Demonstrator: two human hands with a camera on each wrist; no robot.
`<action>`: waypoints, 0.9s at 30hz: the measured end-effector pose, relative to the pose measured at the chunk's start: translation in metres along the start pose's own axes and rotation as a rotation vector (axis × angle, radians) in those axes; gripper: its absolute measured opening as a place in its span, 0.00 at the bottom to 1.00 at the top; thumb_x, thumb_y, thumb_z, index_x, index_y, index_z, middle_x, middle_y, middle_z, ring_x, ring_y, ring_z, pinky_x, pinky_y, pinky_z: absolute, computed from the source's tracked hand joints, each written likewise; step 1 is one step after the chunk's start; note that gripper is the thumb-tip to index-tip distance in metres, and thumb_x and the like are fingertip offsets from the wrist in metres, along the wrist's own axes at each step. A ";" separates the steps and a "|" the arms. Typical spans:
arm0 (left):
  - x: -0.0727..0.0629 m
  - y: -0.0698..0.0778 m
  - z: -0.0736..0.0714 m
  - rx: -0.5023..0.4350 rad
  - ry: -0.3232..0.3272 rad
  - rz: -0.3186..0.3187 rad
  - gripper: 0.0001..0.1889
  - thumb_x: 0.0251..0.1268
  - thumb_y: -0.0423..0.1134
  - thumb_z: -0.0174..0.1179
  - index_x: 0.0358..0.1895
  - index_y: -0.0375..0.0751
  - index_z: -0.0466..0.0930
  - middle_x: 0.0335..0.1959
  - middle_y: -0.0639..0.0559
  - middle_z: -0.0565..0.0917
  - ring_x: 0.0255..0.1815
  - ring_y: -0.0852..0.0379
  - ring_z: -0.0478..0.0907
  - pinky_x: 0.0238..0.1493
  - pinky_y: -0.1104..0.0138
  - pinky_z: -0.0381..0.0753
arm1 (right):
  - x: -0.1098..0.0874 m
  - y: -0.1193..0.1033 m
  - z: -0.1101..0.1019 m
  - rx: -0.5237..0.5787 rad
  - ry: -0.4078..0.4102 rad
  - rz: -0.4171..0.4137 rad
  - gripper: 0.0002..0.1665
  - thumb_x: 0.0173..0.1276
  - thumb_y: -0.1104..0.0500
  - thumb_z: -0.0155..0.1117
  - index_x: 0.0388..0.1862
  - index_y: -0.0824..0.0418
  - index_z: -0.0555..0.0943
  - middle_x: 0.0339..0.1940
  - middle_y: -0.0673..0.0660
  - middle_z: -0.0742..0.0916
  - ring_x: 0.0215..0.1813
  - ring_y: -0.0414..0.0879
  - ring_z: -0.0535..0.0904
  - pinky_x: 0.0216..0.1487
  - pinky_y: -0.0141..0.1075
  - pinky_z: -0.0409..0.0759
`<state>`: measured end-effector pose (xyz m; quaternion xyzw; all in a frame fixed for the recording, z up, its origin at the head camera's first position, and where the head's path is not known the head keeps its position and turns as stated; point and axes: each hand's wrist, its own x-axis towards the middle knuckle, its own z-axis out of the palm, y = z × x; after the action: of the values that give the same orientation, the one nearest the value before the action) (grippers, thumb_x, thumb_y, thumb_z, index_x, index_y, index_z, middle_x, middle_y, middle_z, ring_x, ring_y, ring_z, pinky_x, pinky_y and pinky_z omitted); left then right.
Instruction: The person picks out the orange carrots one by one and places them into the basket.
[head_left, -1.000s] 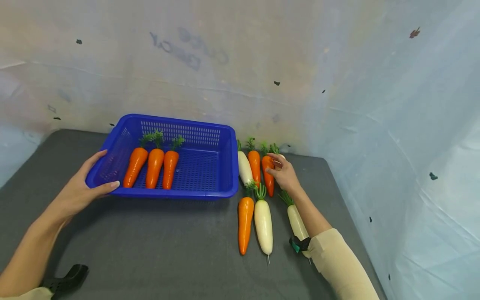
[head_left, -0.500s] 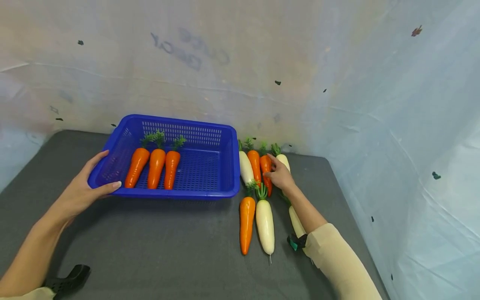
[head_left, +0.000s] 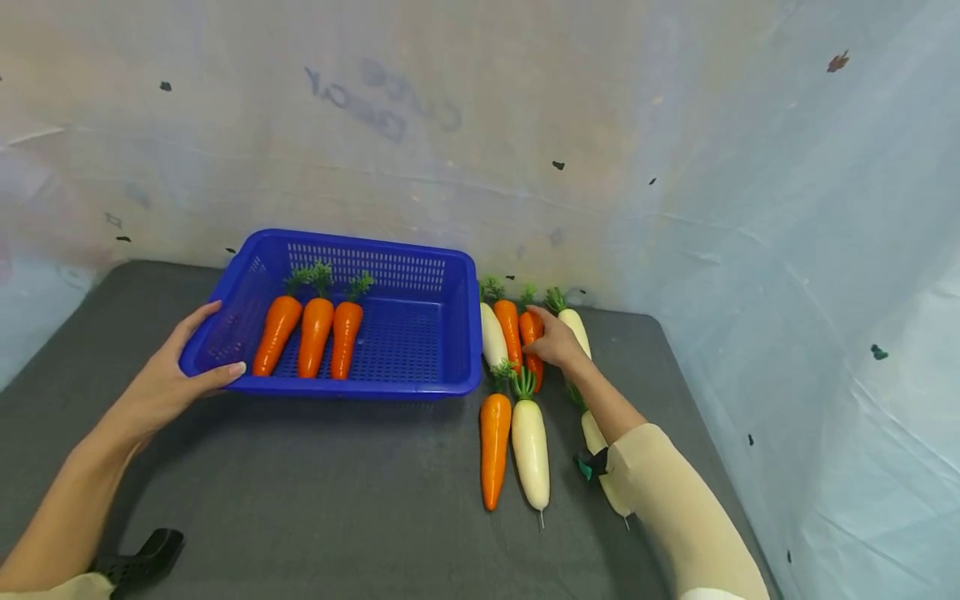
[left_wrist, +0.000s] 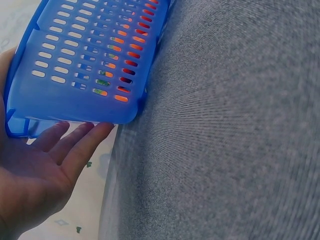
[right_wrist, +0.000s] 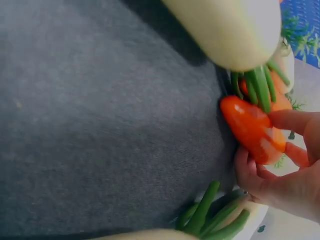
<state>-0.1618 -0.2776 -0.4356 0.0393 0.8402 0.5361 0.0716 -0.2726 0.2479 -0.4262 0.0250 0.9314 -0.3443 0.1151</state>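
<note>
My left hand (head_left: pixel 161 383) grips the left end of a blue plastic basket (head_left: pixel 360 388), with the thumb over its front rim. In the left wrist view, fingers (left_wrist: pixel 82 145) touch the basket's slotted end wall. Three orange carrots with green tops lie inside, one being the leftmost carrot (head_left: pixel 276 335). To the right of the basket, my right hand (head_left: pixel 558 342) holds another carrot (right_wrist: pixel 252 130) between thumb and fingers; its top points to the back. Beside this carrot lie a second carrot (head_left: pixel 507 329) and a white radish (head_left: pixel 576 327).
Nearer the front are a carrot (head_left: pixel 494 454) and a white radish (head_left: pixel 531 454), side by side. Another radish (head_left: pixel 594 433) lies partly under the right forearm, and one more radish (head_left: pixel 492 335) is against the basket. A pale sheet (head_left: pixel 480 192) hangs behind the grey table (head_left: pixel 337 500).
My right hand has moved slightly left and closed its fingers around the carrot, uncovering the radish behind it. The left hand keeps its grip on the basket.
</note>
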 end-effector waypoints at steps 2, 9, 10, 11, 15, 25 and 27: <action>0.000 0.000 -0.001 0.003 0.003 -0.002 0.48 0.73 0.45 0.58 0.78 0.73 0.28 0.77 0.25 0.33 0.67 0.16 0.48 0.55 0.23 0.56 | 0.001 0.000 -0.001 0.000 -0.009 -0.013 0.49 0.64 0.65 0.69 0.80 0.51 0.58 0.73 0.64 0.70 0.64 0.61 0.73 0.51 0.49 0.80; 0.001 0.002 0.000 -0.003 0.003 -0.005 0.48 0.73 0.46 0.59 0.79 0.73 0.28 0.78 0.26 0.32 0.68 0.16 0.46 0.56 0.23 0.55 | 0.002 0.000 -0.004 0.025 -0.013 0.004 0.47 0.64 0.63 0.70 0.79 0.52 0.59 0.69 0.67 0.72 0.61 0.61 0.75 0.49 0.48 0.81; 0.001 0.002 0.000 -0.006 0.004 -0.006 0.48 0.73 0.46 0.59 0.78 0.73 0.29 0.78 0.26 0.32 0.68 0.16 0.46 0.56 0.23 0.55 | 0.002 0.001 -0.005 0.034 -0.012 0.005 0.47 0.64 0.63 0.69 0.79 0.52 0.59 0.68 0.67 0.73 0.59 0.60 0.76 0.47 0.47 0.81; 0.000 0.002 0.000 -0.005 0.007 -0.005 0.48 0.73 0.46 0.59 0.79 0.73 0.29 0.78 0.26 0.32 0.68 0.16 0.46 0.56 0.23 0.54 | 0.002 0.001 -0.005 0.047 -0.013 0.008 0.47 0.64 0.63 0.69 0.79 0.52 0.59 0.68 0.67 0.73 0.57 0.60 0.77 0.45 0.47 0.82; 0.000 0.002 0.000 -0.005 0.010 -0.003 0.48 0.73 0.46 0.59 0.78 0.73 0.29 0.78 0.26 0.32 0.68 0.16 0.46 0.56 0.23 0.55 | 0.001 0.003 -0.006 0.051 0.001 0.005 0.46 0.65 0.62 0.69 0.79 0.50 0.59 0.67 0.65 0.74 0.52 0.57 0.77 0.40 0.43 0.80; 0.000 0.002 0.000 0.004 0.018 -0.006 0.48 0.73 0.46 0.59 0.78 0.73 0.28 0.77 0.26 0.32 0.67 0.16 0.47 0.55 0.23 0.56 | -0.005 0.001 -0.016 0.096 0.019 -0.046 0.45 0.68 0.63 0.67 0.79 0.50 0.58 0.74 0.66 0.68 0.67 0.61 0.71 0.47 0.46 0.81; 0.000 0.001 0.000 0.003 0.019 -0.007 0.48 0.73 0.46 0.59 0.78 0.74 0.28 0.77 0.26 0.32 0.67 0.15 0.47 0.55 0.23 0.56 | -0.007 -0.001 -0.018 0.106 0.022 -0.051 0.45 0.68 0.63 0.67 0.79 0.49 0.58 0.73 0.66 0.68 0.67 0.61 0.71 0.49 0.48 0.82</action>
<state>-0.1619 -0.2769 -0.4345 0.0313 0.8419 0.5348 0.0654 -0.2691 0.2590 -0.4099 0.0109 0.9135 -0.3955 0.0947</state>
